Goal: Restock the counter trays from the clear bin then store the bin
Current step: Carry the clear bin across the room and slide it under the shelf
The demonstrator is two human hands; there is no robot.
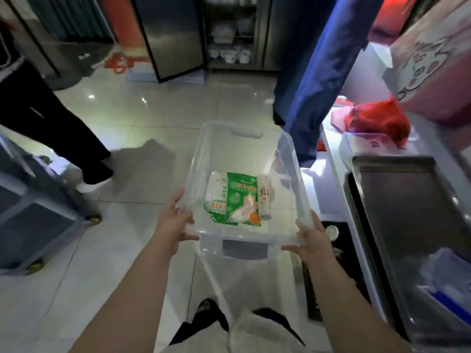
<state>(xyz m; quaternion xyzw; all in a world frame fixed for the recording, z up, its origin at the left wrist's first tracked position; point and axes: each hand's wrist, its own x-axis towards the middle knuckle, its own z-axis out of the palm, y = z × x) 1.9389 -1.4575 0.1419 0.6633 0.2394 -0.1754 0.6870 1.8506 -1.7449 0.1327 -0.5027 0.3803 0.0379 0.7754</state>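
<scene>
I carry a clear plastic bin (244, 149) in front of me above the tiled floor. My left hand (175, 220) grips its near left corner and my right hand (309, 236) grips its near right corner. Inside on the bottom lie a green packet of disposable gloves (242, 200), a white packet (216, 192) partly under it, and a small white roll (265, 197) along its right side. A stack of dark metal trays (407, 197) sits on the white counter to my right.
A person in blue trousers (308, 80) stands just beyond the bin. Another person in dark trousers (58, 128) is at the left beside a grey wheeled cart (33, 212). A red bag (377, 121) lies on the counter. Steel cabinets stand at the back.
</scene>
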